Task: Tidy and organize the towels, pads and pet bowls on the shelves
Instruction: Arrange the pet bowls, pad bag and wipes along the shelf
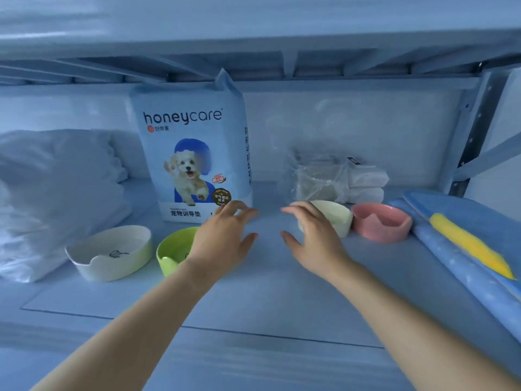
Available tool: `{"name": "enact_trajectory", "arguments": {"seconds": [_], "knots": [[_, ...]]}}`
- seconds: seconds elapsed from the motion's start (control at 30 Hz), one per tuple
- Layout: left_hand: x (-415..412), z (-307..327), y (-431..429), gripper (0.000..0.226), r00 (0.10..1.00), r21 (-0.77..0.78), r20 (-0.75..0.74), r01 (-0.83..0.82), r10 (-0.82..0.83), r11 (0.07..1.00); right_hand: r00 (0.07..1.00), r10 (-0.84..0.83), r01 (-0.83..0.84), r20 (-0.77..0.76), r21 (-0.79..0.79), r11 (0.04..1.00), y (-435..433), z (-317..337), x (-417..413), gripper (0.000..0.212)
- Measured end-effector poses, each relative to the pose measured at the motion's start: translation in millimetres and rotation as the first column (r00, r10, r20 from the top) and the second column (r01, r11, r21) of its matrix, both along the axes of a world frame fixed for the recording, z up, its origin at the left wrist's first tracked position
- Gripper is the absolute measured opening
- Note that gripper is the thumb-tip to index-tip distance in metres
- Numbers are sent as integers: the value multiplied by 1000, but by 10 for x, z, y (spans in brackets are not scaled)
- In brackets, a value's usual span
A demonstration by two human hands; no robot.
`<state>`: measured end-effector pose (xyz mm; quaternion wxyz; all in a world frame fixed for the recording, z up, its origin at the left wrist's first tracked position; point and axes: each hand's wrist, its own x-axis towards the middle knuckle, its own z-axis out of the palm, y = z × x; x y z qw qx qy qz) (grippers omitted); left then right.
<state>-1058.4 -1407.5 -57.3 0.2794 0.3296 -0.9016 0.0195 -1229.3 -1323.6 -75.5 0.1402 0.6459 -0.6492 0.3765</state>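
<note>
My left hand [225, 235] is hiding part of the green bowl [172, 249], my right hand [313, 235] is covering part of the cream bowl [337, 214], both hands spread, gripping nothing. The pad pack [194, 153] is standing behind on the blue shelf [267, 300].

One wide-angle head view, close in, forward and slightly down into a shelf bay [265, 292].

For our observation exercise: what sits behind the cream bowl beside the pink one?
A clear plastic bag, contents unclear, beside stacked white bundles. The right hand hides the cream bowl's left part.
</note>
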Motion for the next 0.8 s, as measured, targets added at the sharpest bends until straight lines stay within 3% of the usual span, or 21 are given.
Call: {"name": "enact_trajectory", "arguments": {"seconds": [0.17,0.3,0.5,0.8], "knots": [[779,-46,-189,36,996,46,-39,-81,83,996,980,187,-190,74,36,981,-272,40,824,31],[1223,-80,-308,32,995,64,-18,-92,94,994,968,232,-240,97,79,967,-458,-24,1293,31],[1793,-67,-488,32,994,60,-7,-109,110,992,983,177,-181,49,105,978,-579,-239,1597,33],[2338,-284,-808,36,992,85,27,-126,124,988,990,49,-56,-130,-50,997,-634,-401,1619,29]]}}
